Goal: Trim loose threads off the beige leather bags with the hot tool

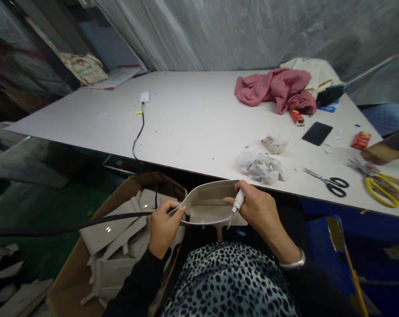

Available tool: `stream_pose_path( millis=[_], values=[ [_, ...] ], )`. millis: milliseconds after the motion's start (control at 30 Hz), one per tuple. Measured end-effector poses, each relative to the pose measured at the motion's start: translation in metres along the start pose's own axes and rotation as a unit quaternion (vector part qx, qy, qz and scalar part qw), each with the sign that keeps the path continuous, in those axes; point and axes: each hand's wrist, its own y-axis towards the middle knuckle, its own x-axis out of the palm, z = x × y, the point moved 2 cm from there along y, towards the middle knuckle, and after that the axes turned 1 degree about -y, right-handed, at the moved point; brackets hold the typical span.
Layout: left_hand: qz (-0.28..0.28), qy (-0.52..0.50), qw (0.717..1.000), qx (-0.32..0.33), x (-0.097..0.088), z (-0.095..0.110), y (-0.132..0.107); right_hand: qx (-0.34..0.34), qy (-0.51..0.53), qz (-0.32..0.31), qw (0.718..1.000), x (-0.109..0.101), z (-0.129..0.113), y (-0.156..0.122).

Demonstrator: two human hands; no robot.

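Observation:
I hold a beige bag [208, 203] open over my lap, just below the table's near edge. My left hand [164, 226] pinches the bag's left end, fingers closed on its rim. My right hand [256, 206] grips the bag's right end and also holds a small white pen-like tool [238, 201], its tip pointing down into the opening. A beige strap hangs down from the bag's underside.
A cardboard box [87, 259] of more beige bags stands at my left. On the white table [193, 119] lie crumpled paper wads [262, 166], black scissors [331, 181], yellow-handled scissors [386, 187], a black phone [317, 133], a pink cloth [278, 88] and a charger with cable [144, 97].

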Motion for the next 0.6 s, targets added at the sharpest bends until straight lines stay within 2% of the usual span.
stream_pose_path(
  millis=[167, 333, 500, 600],
  values=[
    [0.016, 0.057, 0.998, 0.037, 0.002, -0.003, -0.003, -0.018, -0.053, 0.002, 0.998, 0.009, -0.004, -0.008],
    [0.020, 0.067, 0.997, 0.042, 0.010, -0.007, -0.003, -0.028, -0.003, 0.034, 0.999, 0.012, -0.002, -0.016],
    [0.019, 0.064, 0.997, 0.036, 0.010, -0.007, -0.002, 0.042, 0.088, 0.088, 0.991, 0.010, 0.004, -0.027],
    [0.019, 0.040, 0.999, 0.000, 0.009, -0.006, -0.001, 0.115, 0.202, 0.114, 0.966, 0.012, 0.010, -0.031]
  ],
)
